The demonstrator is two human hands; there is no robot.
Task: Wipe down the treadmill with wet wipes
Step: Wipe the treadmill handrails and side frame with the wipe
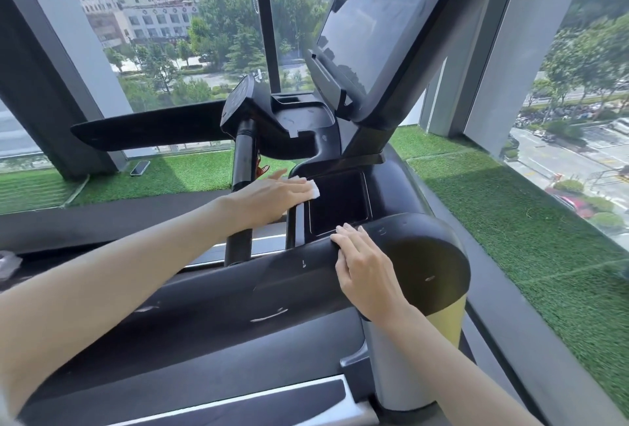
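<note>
Left hand wiping at the treadmill (289,276) console tray.
My left hand (269,197) lies flat, pressing the wet wipe (313,189) on the left rim of the tray (340,204). The recess sits just right of it and runs near to far. My right hand (364,272) rests flat on the near crossbar (218,289), holding nothing.

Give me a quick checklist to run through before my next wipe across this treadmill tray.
1. Contact: the wet wipe is pressed under the left hand at the tray's left edge: ok.
2. Path: nothing lies in the tray: ok.
3. Support: the right hand rests flat on the handrail: ok.
4. Moisture left in the wipe: cannot tell.
5. Cleanliness: the handrail shows pale marks: not ok.
</note>
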